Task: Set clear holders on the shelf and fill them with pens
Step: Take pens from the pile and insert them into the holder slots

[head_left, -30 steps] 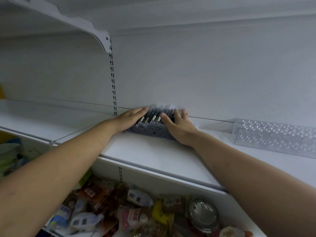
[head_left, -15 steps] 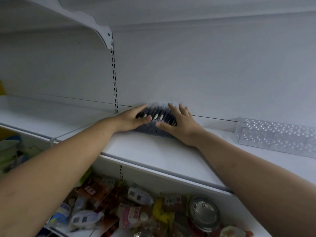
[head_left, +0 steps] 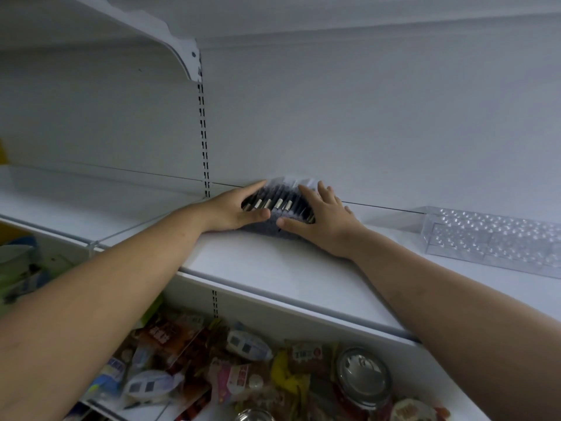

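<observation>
We cannot see either end of the pen-filled holder (head_left: 262, 227) at the back edge of the shelf (head_left: 273, 268): the left grip (head_left: 236, 208) covers one, the right grip (head_left: 324, 220) the other. The picture's right edge cuts off the empty holder (head_left: 491, 238). The labels on the packets (head_left: 243, 372) below are too blurred to read.

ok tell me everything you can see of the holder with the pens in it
The holder is clear plastic, and its low front looks speckled grey. It is packed with a row of dark pens with silver bands, slanting back. It sits at the back of the white shelf, at or close to the wall. The left hand lies along its left side with the thumb across the front. The right hand lies flat on its right side. Its sides are mostly hidden.
</observation>
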A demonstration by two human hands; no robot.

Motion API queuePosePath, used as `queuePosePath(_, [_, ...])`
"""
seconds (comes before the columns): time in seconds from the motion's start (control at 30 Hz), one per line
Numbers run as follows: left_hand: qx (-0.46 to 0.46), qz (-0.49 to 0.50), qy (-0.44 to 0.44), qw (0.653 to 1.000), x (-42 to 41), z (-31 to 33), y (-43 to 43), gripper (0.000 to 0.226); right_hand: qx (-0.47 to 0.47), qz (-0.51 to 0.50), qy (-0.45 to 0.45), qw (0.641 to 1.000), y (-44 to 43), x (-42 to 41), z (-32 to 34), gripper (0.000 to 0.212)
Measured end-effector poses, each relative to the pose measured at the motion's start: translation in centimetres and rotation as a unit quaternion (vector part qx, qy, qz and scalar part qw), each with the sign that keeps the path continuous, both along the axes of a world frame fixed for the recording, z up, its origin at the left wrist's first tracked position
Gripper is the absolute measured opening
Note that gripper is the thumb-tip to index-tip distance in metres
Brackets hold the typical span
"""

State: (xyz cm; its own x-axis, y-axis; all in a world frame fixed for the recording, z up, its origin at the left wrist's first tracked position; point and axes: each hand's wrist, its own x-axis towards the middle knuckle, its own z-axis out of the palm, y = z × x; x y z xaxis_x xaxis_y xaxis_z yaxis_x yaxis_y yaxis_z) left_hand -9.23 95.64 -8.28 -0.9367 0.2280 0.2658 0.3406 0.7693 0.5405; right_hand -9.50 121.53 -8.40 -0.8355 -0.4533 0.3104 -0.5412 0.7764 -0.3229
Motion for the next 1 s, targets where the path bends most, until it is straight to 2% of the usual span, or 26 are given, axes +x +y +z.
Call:
queuePosePath(0.13, [0.009, 0.000, -0.008, 1.000, 0.0, 0.0, 0.1, 0.146, 0.001, 0.014, 0.028, 1.000, 0.1, -0.4, -0.1, 0.107])
queuePosePath(0.3, [0.006, 0.005, -0.005, 1.000, -0.1, -0.2, 0.0, 0.141, -0.013, 0.028, 0.019, 0.999, 0.0, -1.1, -0.5, 0.107])
queuePosePath(0.43, [0.006, -0.006, -0.010, 1.000, -0.2, -0.2, 0.1, 0.141, -0.024, 0.028, 0.004, 0.999, 0.2, -1.1, -0.3, 0.122])
queuePosePath(0.57, [0.019, 0.001, -0.006, 1.000, -0.2, -0.3, 0.3, 0.133, -0.022, 0.028, 0.014, 0.999, 0.1, -0.9, -0.3, 0.109])
queuePosePath(0.7, [0.016, -0.005, -0.004, 1.000, -0.3, -0.3, -0.2, 0.144, 0.004, 0.027, 0.023, 0.999, 0.3, 0.1, 0.1, 0.116])
queuePosePath(0.77, [0.013, -0.024, -0.003, 1.000, -0.3, -0.4, -0.2, 0.134, 0.030, 0.036, 0.048, 0.998, 0.4, 0.5, 0.2, 0.118])
queuePosePath(0.83, [0.020, -0.042, 0.007, 0.999, -0.2, -0.3, 0.2, 0.112, 0.045, 0.044, 0.081, 0.995, 0.3, 0.6, 0.2, 0.110])
queuePosePath(1.0, [0.031, -0.045, 0.023, 0.998, 0.0, -0.5, 0.4, 0.103, 0.057, 0.049, 0.093, 0.993, 0.1, 0.3, 0.0, 0.104])
